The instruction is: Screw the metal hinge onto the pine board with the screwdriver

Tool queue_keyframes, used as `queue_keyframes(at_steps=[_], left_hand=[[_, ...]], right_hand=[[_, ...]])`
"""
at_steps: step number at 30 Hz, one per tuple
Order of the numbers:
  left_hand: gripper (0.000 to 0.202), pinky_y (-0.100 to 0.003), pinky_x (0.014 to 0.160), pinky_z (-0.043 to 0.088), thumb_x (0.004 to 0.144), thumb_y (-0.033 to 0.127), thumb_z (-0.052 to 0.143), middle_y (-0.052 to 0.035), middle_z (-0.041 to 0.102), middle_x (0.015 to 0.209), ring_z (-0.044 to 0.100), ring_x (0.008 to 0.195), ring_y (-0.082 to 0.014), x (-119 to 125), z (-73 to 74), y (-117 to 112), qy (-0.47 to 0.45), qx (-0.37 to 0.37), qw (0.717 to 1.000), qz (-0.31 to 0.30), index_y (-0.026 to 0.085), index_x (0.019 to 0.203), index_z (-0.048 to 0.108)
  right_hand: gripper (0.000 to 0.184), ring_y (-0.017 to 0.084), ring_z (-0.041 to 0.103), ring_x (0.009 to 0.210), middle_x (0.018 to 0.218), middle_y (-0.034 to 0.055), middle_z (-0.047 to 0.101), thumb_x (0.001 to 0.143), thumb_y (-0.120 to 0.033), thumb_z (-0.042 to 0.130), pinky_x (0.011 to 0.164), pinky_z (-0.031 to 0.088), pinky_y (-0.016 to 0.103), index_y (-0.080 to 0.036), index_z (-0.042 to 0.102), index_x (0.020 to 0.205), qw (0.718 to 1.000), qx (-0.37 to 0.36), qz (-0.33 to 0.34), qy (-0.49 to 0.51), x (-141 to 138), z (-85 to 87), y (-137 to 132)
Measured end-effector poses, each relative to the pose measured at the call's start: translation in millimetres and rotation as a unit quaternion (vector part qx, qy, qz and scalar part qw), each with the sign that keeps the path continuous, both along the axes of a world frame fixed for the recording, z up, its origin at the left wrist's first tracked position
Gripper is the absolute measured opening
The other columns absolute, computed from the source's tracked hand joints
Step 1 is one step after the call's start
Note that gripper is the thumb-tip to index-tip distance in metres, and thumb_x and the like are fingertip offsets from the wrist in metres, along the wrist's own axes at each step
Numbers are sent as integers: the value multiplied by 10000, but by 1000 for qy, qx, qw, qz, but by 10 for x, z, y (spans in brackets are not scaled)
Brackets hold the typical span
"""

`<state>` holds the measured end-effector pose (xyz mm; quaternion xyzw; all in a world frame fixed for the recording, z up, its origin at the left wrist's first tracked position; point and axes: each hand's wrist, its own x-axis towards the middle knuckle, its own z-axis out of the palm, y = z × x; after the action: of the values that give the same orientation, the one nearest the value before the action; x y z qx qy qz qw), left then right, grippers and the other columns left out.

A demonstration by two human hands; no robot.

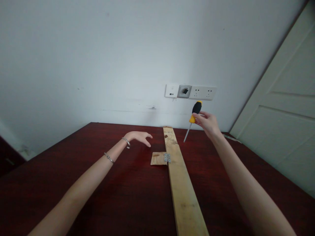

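A long pale wooden plank (183,183) lies on the dark red table (128,193), running away from me. A small wooden piece (158,158) lies against its left side, joined to it by a small metal hinge (167,157). My right hand (208,124) is raised above the table to the right of the plank, closed on a screwdriver (193,118) with a black and yellow handle, its shaft pointing down and to the left. My left hand (139,137) hovers open, fingers spread, just left of the plank and beyond the small piece. It holds nothing.
A white wall stands behind the table with a row of sockets (190,92) just above the far edge. A pale door (283,108) stands at the right. The table's left corner drops off near a dark object (7,157).
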<state>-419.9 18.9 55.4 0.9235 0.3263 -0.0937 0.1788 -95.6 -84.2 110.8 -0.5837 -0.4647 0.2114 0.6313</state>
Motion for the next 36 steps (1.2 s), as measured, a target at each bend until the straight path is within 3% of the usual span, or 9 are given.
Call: queue_keyframes(at_steps=[3,7,12,18,24,30,36], left_hand=[[930,-322,1115,276,688,602,660,-124,352,1508,354,1369,-270,102,84,-233,-9,-49,998,-43,135,1437,367],[1050,-327,1130,248,660,635,684,-180,305,1518,319,1385,-297,266,-22,-458,-2,-47,997,-61,65,1458,310],[1150,-334,1129,246,627,685,695,-193,269,1530,303,1392,-310,328,-176,-594,-20,-40,996,-71,73,1487,237],[1188,-368,1103,280,607,667,725,-201,252,1535,290,1388,-348,311,-244,-757,-42,-41,997,-51,91,1499,194],[1139,-405,1072,301,606,665,728,-213,327,1491,349,1334,-358,346,-289,-792,-51,-22,996,-66,104,1474,248],[1049,-388,1006,359,631,639,729,-215,433,1401,425,1240,-354,377,-306,-806,-52,0,995,-81,81,1425,330],[820,-350,892,419,659,584,736,-145,564,1207,501,1104,-317,386,-306,-822,-61,18,995,-82,142,1301,484]], right_hand=[[446,167,698,741,816,53,731,681,-365,770,777,587,339,-129,643,1037,993,94,62,42,-225,1,-219],[438,191,693,750,774,37,724,628,-401,795,763,585,371,-161,651,964,984,155,91,8,-495,-14,-377],[434,202,697,784,819,49,720,639,-399,784,768,585,375,-171,624,972,979,162,124,-7,-720,-93,-403],[399,177,687,713,820,41,703,665,-374,771,698,583,338,-181,584,961,978,141,154,-16,-782,-281,-378],[403,175,673,738,875,45,683,678,-343,766,743,567,356,-187,571,995,976,129,170,-44,-760,-430,-343],[375,180,673,753,896,53,693,687,-333,759,738,563,349,-189,577,982,975,130,175,-52,-765,-457,-341],[374,179,676,760,898,54,696,694,-322,755,726,565,338,-188,578,995,975,129,175,-53,-765,-468,-337]])
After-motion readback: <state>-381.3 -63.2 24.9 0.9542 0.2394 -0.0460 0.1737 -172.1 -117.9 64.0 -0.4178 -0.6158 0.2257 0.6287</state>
